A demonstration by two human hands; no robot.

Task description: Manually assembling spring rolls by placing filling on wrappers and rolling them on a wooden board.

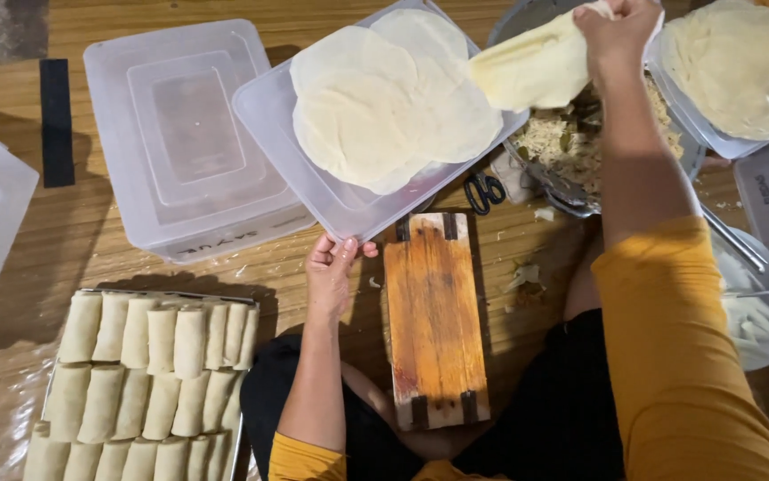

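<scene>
Likely home kitchen floor: wrappers [384, 98], rolls [148, 383], cutting board [436, 312].

Worn glossy wooden board [436, 316], translucent plastic lid [349, 191]

Left hand [331, 267] low, fingers curled; right hand [614, 31] raised, pinching.
</scene>
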